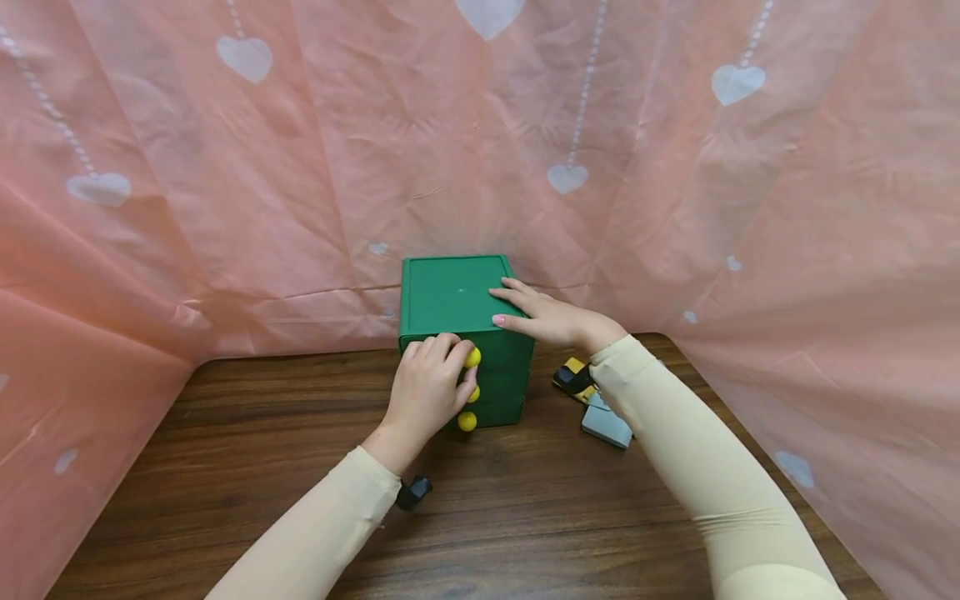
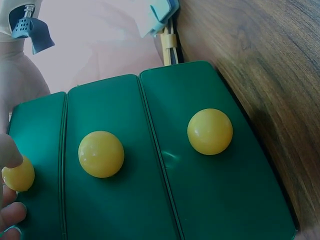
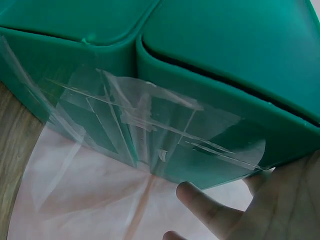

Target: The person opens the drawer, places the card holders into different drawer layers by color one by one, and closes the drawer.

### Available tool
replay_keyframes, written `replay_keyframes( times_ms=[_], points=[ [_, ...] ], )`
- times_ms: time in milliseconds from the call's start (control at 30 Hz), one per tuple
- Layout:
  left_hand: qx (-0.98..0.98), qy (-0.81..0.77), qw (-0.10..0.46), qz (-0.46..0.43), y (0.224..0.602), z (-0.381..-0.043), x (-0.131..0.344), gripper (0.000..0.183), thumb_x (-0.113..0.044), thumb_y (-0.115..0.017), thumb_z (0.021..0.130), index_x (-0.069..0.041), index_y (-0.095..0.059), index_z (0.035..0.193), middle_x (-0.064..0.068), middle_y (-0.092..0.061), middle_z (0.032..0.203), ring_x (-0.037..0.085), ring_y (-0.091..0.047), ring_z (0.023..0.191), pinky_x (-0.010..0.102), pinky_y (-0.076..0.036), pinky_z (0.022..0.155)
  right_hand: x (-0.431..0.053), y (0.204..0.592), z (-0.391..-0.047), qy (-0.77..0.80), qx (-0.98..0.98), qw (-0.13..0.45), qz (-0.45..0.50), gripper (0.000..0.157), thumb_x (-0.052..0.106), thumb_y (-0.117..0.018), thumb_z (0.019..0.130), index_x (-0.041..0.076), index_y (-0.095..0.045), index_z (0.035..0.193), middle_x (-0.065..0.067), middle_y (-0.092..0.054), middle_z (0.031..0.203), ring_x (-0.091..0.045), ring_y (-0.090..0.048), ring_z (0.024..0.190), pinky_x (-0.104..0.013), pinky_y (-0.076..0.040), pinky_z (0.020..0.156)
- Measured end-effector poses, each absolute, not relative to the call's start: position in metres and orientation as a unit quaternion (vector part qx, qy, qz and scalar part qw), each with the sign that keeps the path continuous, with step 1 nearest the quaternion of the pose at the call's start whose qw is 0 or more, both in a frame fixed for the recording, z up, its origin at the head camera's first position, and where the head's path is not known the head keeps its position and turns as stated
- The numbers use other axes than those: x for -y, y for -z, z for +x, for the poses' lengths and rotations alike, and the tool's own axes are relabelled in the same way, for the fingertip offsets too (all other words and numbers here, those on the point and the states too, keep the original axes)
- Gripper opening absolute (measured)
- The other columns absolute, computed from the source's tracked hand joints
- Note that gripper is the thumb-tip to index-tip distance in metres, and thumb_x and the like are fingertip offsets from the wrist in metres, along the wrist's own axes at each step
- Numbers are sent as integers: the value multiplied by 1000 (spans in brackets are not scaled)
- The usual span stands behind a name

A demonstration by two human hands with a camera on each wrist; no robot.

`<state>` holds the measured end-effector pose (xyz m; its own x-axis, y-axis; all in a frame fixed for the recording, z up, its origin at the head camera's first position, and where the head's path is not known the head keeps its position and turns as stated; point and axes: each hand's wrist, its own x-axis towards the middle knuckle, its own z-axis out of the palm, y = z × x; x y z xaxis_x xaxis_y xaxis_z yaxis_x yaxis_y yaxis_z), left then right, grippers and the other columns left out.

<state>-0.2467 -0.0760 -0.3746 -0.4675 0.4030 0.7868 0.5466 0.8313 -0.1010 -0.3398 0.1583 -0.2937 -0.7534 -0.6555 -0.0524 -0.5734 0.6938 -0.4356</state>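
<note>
A green drawer cabinet (image 1: 455, 293) with three drawers and round yellow knobs stands against the pink cloth. My left hand (image 1: 426, 383) pinches the top knob (image 1: 472, 357) between thumb and fingers; the left wrist view shows this top knob (image 2: 19, 175) at its left edge. Below it, the middle knob (image 2: 101, 154) and bottom knob (image 2: 210, 131) are untouched. All the drawer fronts sit flush. My right hand (image 1: 551, 318) rests with spread fingers on the cabinet's top right edge. Clear tape (image 3: 150, 120) spans the cabinet's side in the right wrist view.
Right of the cabinet, a light blue-grey object (image 1: 607, 425) and a yellow-and-black object (image 1: 576, 367) lie on the wooden table (image 1: 525, 517), partly behind my right forearm. Pink cloth (image 1: 465, 167) with white hearts hangs at the back and both sides.
</note>
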Motion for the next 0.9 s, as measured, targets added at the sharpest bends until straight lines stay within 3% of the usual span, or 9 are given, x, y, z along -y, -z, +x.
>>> replay_keyframes(
  times_ms=[900],
  points=[
    [854,97,426,-283,374,-248,77,24,-23,-74,87,-9,-69,107,7,-64,101,23,-63,84,37,-50,73,-159,292,-340,206,-913,111,-335,78,67,-36,99,26,-17,162,-4,3,168,-33,-2,153,-62,-16,116]
  ],
)
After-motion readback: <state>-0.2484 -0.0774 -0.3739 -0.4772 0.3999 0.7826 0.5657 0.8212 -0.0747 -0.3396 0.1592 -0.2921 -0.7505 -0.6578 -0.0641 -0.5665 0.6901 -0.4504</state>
